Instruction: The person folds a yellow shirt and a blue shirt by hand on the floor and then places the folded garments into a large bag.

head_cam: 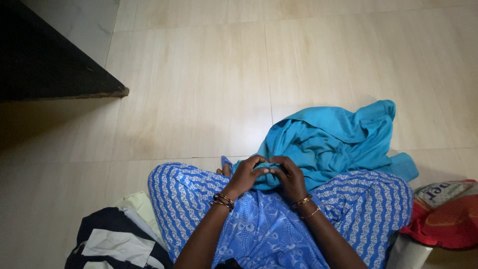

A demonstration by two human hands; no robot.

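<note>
Turquoise cloth [328, 142] lies bunched on the pale tiled floor [199, 99] right of centre in the head view, its near edge drawn up onto my lap. My left hand [246, 174] and right hand [289, 177] meet at lower centre, fingers of both curled shut, pinching that edge between them. Bangles circle both wrists. Below, a blue patterned garment [368, 209] covers my knees. At lower left lies black-and-white fabric [109, 244]; a red bag [448, 219] sits at lower right.
</note>
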